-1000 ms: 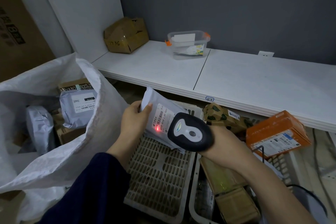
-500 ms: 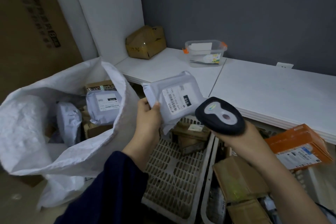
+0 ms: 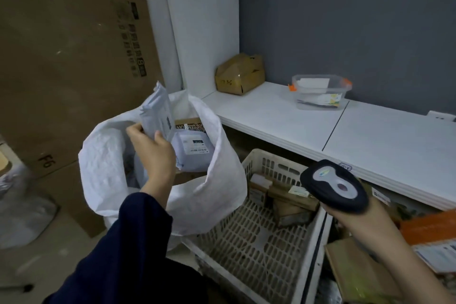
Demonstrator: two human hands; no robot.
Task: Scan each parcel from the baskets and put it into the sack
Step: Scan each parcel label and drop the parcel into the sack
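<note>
A left hand (image 3: 153, 148) grips a grey parcel (image 3: 156, 112) above the open sack (image 3: 222, 180), while the right hand (image 3: 355, 219) grasps a scanner (image 3: 333, 185) over the baskets (image 3: 261, 242).

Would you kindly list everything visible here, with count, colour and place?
White slotted plastic basket: one, white, centre.
White woven sack: one, white, left of basket.
Grey plastic mailer parcel: one, grey, over sack mouth.
Labelled grey mailer: one, grey, inside sack.
Black handheld scanner: one, black, right.
Dented brown carton: one, brown, on white shelf.
Clear plastic tub: one, clear, on shelf.
Left hand: one, grips the parcel.
Right hand: one, grips the scanner.
</note>
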